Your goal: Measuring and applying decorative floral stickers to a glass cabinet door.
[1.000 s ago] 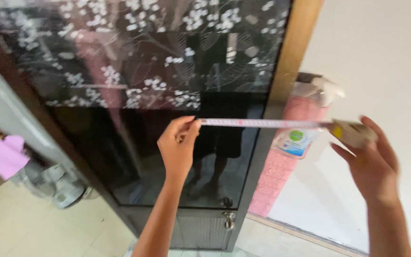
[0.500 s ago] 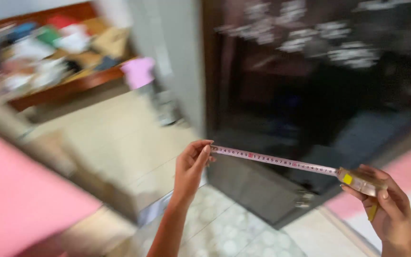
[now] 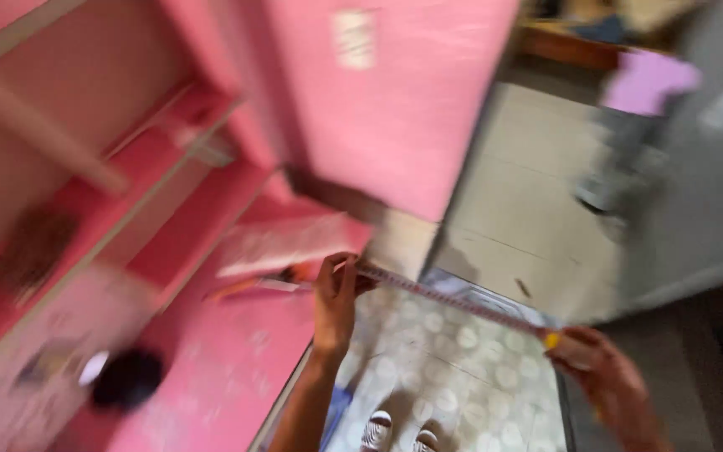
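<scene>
Pink cabinet at my upper left, badly blurred. Measuring tape stretched between my hands, long axis sloping down to right. Left hand pinches free end; right hand curled around tape case. Tiled floor beneath.

The floor near the bottom edge is laid with pale tiles in a round-spotted pattern, and two shoe tips stand on it. Beyond the spotted tiles lie plain cream tiles, where a blurred grey object sits.
</scene>
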